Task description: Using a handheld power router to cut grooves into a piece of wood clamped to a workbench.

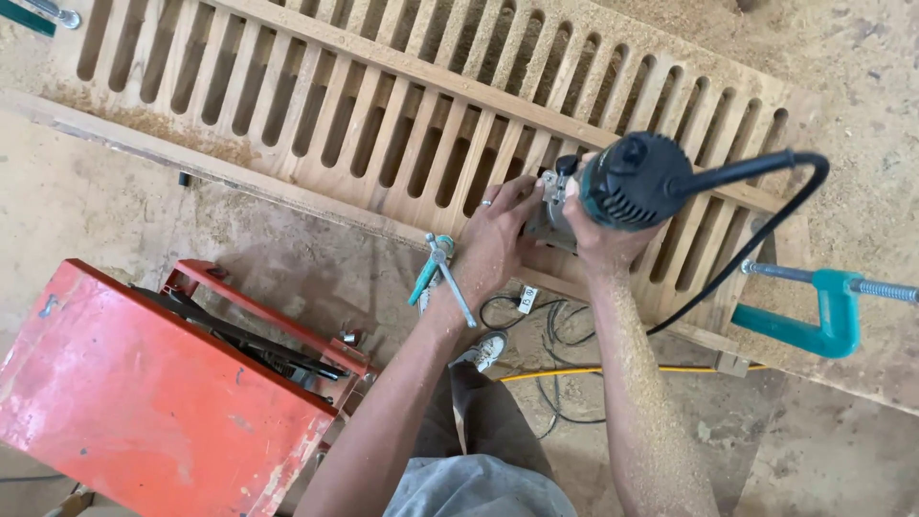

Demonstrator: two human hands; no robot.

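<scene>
Both hands are on a handheld trim router (613,187) standing upright on a long slatted wooden panel (316,91). The right hand (598,239) wraps around the router's dark motor body from below, its grip closed firmly on the housing, while the left hand (498,235) — a ring on one finger — lies flat against the panel with the fingers pressed to the router's base, seemingly to steady and guide it. How tightly the left fingers curl on the base cannot be told. The router sits near the right end of the panel, close to its near edge.

A black power cord (766,220) loops away from the top of the motor, arching over the panel and down toward the floor, clear of the cutting area. Teal clamps pin the work so it cannot shift — one bar clamp (436,273) just beside the left wrist, a larger C-shaped clamp (823,311) at the right. Sawdust coats the right forearm and lies thick over the surface (862,96). A red metal machine (144,383) stands to the left, with cables (555,335) on the floor by a shoe (488,349).
</scene>
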